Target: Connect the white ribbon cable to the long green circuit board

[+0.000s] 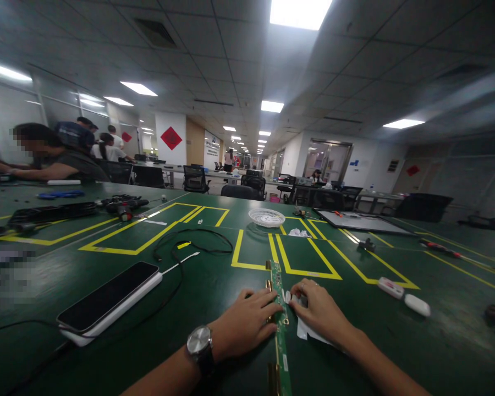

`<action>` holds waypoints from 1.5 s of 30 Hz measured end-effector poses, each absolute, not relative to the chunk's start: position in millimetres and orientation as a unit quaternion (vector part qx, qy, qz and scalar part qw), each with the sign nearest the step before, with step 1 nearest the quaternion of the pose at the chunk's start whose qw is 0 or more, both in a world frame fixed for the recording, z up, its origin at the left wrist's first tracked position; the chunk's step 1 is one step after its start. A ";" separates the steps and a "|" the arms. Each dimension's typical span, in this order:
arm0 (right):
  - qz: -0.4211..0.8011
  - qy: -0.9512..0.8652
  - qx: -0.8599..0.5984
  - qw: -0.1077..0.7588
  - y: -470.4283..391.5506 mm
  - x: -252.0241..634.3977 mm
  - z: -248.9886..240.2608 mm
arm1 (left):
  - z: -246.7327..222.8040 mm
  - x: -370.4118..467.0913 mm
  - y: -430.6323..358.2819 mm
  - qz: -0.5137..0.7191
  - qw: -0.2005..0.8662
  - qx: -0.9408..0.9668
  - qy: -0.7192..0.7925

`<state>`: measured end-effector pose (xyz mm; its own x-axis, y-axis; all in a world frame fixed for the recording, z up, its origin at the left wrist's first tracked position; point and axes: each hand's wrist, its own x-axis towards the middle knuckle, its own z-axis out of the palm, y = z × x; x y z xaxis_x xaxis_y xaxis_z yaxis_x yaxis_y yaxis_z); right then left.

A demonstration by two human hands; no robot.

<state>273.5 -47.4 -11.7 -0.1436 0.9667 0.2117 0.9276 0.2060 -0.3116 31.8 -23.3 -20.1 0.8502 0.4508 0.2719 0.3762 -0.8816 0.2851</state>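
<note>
A long, narrow green circuit board (284,344) with gold-coloured metal parts along its left side lies lengthwise before me. My left hand (247,316), a watch on its wrist, rests on the board's left edge with fingers stretched across it. On the other side, my right hand (317,308) is curled, thumb and fingers close together around a small white piece (287,297) beside the board's right edge. Its exact kind is too small to tell. White paper or film (303,329) lies partly hidden beneath the right hand.
A phone (109,297) sits on a white block at left, near a black cable (214,231). Farther off stand a white basket (267,218) and a grey-white panel (361,221). White earbud case (416,304) at right. A person (61,154) sits at far left.
</note>
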 end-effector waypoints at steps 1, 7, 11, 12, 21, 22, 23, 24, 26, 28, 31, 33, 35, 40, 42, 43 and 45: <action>0.053 -0.755 -0.627 0.184 -47.0 273.6 -12.3 | -19.7 31.8 -23.3 0.165 0.114 0.956 0.216; 0.068 -0.803 -0.558 0.198 -39.1 282.3 -16.8 | -17.3 31.1 -20.9 0.149 0.133 0.956 0.214; 0.087 -0.825 -0.520 0.204 -36.2 286.8 -15.5 | -14.9 29.8 -17.8 0.135 0.150 0.958 0.205; 0.089 -0.826 -0.517 0.204 -36.2 286.9 -15.0 | -14.3 29.6 -17.4 0.134 0.152 0.958 0.204; 0.068 -0.806 -0.558 0.184 -38.4 281.5 -15.1 | -15.7 30.2 -20.2 0.140 0.139 0.956 0.216; 0.064 -0.805 -0.561 0.181 -39.0 281.0 -14.9 | -16.5 30.1 -20.7 0.145 0.136 0.956 0.216; 0.057 -0.803 -0.566 0.177 -39.8 280.6 -14.7 | -17.1 30.0 -21.0 0.149 0.133 0.956 0.214; 0.049 -0.801 -0.571 0.173 -40.8 280.0 -14.3 | -17.7 29.9 -21.3 0.152 0.130 0.956 0.213; 0.030 -0.794 -0.584 0.167 -43.0 278.6 -13.5 | -18.4 29.8 -21.5 0.154 0.127 0.957 0.212; 0.016 -0.785 -0.597 0.162 -45.1 276.9 -12.9 | -18.6 29.8 -21.6 0.155 0.126 0.957 0.212; 0.010 -0.777 -0.608 0.160 -46.8 274.0 -13.4 | -18.7 30.3 -21.9 0.157 0.127 0.956 0.214; 0.006 -0.775 -0.610 0.164 -46.9 272.5 -14.7 | -18.7 30.8 -22.3 0.157 0.128 0.956 0.214; 0.005 -0.777 -0.606 0.172 -46.2 272.0 -16.6 | -18.5 31.1 -22.5 0.156 0.129 0.956 0.211; 0.027 -0.799 -0.567 0.200 -41.4 278.1 -21.6 | -15.6 30.3 -20.4 0.148 0.140 0.957 0.205; 0.039 -0.810 -0.547 0.207 -39.2 281.8 -22.1 | -14.1 29.5 -17.9 0.142 0.145 0.958 0.203; 0.046 -0.815 -0.539 0.208 -38.4 283.3 -22.0 | -13.4 29.0 -16.4 0.140 0.147 0.958 0.202; 0.058 -0.822 -0.526 0.211 -37.2 285.2 -20.9 | -12.6 28.1 -13.4 0.138 0.147 0.960 0.195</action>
<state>285.2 -37.2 -20.9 -0.3565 0.8893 0.2865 0.8405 0.4392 -0.3173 28.1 -13.4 -12.6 0.8861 0.4149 0.2067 0.3338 -0.8806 0.3363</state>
